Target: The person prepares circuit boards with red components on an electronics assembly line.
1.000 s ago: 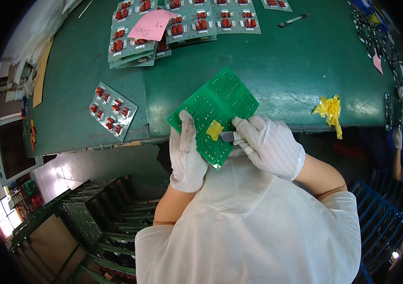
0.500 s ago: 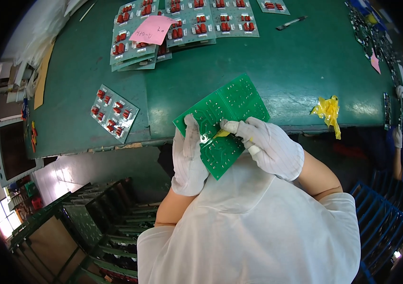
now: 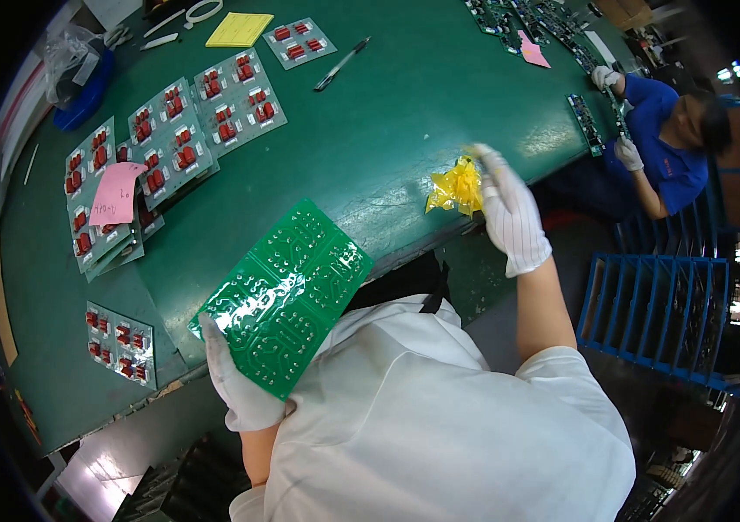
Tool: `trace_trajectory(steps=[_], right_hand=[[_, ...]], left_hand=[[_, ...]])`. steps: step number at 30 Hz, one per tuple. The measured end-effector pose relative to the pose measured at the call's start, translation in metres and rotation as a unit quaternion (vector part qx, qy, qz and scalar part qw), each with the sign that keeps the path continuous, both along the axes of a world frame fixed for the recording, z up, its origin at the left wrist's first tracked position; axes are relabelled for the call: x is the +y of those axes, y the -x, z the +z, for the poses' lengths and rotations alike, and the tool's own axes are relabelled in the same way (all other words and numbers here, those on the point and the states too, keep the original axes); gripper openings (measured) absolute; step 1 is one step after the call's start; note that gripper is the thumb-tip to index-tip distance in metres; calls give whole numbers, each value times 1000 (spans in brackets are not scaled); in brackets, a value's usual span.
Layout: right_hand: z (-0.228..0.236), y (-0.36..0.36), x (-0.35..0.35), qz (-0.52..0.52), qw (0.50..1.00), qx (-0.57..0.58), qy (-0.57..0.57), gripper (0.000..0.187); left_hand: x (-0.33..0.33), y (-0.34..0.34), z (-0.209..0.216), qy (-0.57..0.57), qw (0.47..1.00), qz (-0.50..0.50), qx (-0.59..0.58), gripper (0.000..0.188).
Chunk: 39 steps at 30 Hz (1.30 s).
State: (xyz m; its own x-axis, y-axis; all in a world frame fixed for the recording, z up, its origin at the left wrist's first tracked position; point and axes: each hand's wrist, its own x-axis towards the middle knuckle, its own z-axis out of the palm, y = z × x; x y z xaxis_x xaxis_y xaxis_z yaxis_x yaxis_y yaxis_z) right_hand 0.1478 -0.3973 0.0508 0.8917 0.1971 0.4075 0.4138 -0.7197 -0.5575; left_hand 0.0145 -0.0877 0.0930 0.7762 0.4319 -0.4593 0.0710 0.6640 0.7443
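Note:
My left hand (image 3: 238, 383), in a white glove, grips the lower left edge of a green circuit board (image 3: 287, 300). The board is tilted in front of my chest, with its solder side up and light glaring off it. Out to the right, my gloved right hand (image 3: 513, 217) is raised at a crumpled yellow film (image 3: 457, 186) on the table's near edge. Its fingers point toward the far side and overlap the film's right side. The fingertips are blurred, and whether anything is between them does not show.
Boards with red components (image 3: 166, 130) lie stacked at the left under a pink note (image 3: 115, 193). A single board (image 3: 120, 344) lies near the front edge. Farther back are a pen (image 3: 341, 64) and yellow paper (image 3: 240, 30). A co-worker in blue (image 3: 661, 143) handles a board at the right.
My right hand has left the board, where it was at a yellow strip, and moved right to the yellow film. My left hand still holds the board. The view has turned right.

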Motion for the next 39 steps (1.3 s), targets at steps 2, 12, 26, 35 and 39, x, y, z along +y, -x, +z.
trace_trajectory(steps=[2, 12, 26, 35, 39], right_hand=[[28, 12, 0, -157, 965, 75, 193, 33], [30, 26, 3, -25, 958, 275, 82, 50], [22, 35, 149, 163, 516, 453, -708, 30], [22, 38, 156, 35, 449, 523, -724, 20], [24, 36, 150, 32, 449, 525, -722, 19]], left_hand=[[6, -3, -8, -32, 999, 37, 20, 44], [24, 4, -14, -303, 952, 37, -5, 37], [27, 6, 30, 93, 991, -95, 1, 75], [38, 7, 16, 266, 961, -70, -15, 61], [37, 4, 10, 256, 965, -61, 8, 60]])
